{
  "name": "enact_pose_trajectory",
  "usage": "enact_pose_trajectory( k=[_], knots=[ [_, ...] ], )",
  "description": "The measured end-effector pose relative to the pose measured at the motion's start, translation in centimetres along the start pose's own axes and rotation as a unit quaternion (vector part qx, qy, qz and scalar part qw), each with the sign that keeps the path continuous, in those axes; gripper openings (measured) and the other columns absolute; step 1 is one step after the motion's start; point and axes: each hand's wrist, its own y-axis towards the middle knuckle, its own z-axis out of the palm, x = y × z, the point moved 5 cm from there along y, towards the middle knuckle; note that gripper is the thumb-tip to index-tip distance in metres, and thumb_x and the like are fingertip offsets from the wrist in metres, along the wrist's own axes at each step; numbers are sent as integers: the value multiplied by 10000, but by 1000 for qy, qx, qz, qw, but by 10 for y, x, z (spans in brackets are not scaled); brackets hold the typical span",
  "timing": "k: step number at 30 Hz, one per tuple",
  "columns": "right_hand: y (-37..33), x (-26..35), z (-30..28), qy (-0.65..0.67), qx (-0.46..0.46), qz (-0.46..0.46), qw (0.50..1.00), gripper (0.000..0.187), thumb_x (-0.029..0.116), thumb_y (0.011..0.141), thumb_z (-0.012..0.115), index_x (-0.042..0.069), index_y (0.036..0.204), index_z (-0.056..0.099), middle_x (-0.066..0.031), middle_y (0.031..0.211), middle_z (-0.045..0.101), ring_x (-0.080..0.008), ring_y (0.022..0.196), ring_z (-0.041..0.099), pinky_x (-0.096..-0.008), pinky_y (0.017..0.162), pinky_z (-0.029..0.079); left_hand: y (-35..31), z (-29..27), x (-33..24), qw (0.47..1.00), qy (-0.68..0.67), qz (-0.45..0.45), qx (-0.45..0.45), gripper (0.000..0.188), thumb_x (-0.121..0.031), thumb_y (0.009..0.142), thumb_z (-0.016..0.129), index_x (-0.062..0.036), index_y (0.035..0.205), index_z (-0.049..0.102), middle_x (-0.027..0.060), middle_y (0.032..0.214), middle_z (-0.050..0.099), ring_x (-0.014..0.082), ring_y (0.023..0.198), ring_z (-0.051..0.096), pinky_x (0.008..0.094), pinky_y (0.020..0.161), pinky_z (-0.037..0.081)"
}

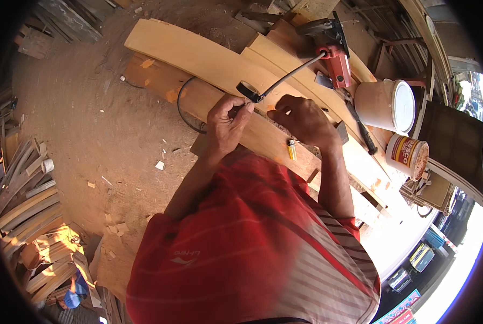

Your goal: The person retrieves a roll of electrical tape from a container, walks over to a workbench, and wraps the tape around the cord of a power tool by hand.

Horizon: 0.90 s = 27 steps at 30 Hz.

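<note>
"Where was the cable [292,72]?"

"Above the planks [193,48], running from the red tool [337,67] to the left hand [226,123]. On my feed, thumb and forefinger were pinched on it, right beside the black tape roll [247,92]."

"And the right hand [309,123]?"

"Fingers curled, near the cable; I couldn't tell whether they gripped anything. A yellow lighter [291,149] lay on the planks just below."

"What stood farther right?"

"A white bucket [373,102]; its pale round top looked like a lid, hiding the contents. Beside it I saw a smaller tub [400,150], labelled yellow and red. I couldn't tell whether its pinkish top was lid or filling."
</note>
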Motion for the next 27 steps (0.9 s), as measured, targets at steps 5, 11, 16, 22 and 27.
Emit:
enact_pose_trajectory(
  k=[5, 11, 16, 22, 27],
  knots=[
    [31, -18, 57, 259, -47, -78, 962, 365, 256, 964, 673, -9, 1215, 662, -193, 1101, 716, -287, 1002, 695, -380, 880, 537, 6, -2, -21, 992, 115, 53, -5, 51, -17, 918, 706, -10, 963, 682, 73, 1045, 594, 128, 893, 594, 269, 786, 493],
    [34, -25, 63, 275, -40, -78, 957, 217, 161, 974, 641, 16, 1130, 678, -148, 947, 697, -244, 785, 663, -364, 764, 537, 17, 2, -50, 917, 309, 251, -13, 120, 20, 833, 737, -14, 924, 669, 141, 1232, 618, 294, 1158, 576, 387, 934, 502],
    [28, -21, 39, 89, -239, -112, 960, 131, 188, 936, 666, 64, 978, 670, -152, 864, 662, -393, 806, 665, -473, 691, 531, 23, -1, -38, 931, 260, 255, 34, 144, 73, 832, 695, -9, 937, 638, 151, 1172, 673, 334, 1194, 613, 422, 955, 518],
    [37, -20, 46, 55, -307, -103, 945, 123, 193, 947, 646, 79, 988, 666, -175, 898, 674, -396, 818, 663, -474, 677, 534, 24, 1, -30, 960, 197, 190, 54, 131, 70, 858, 664, 0, 948, 599, 144, 1029, 703, 323, 1010, 692, 404, 880, 553],
    [39, -29, 55, 226, -177, -37, 957, 174, 194, 970, 640, 21, 992, 649, -169, 921, 711, -299, 831, 711, -401, 705, 559, 24, 1, -29, 969, 190, 135, 77, 116, 63, 890, 649, 3, 971, 592, 160, 1015, 701, 307, 988, 695, 375, 874, 546]
  ],
)
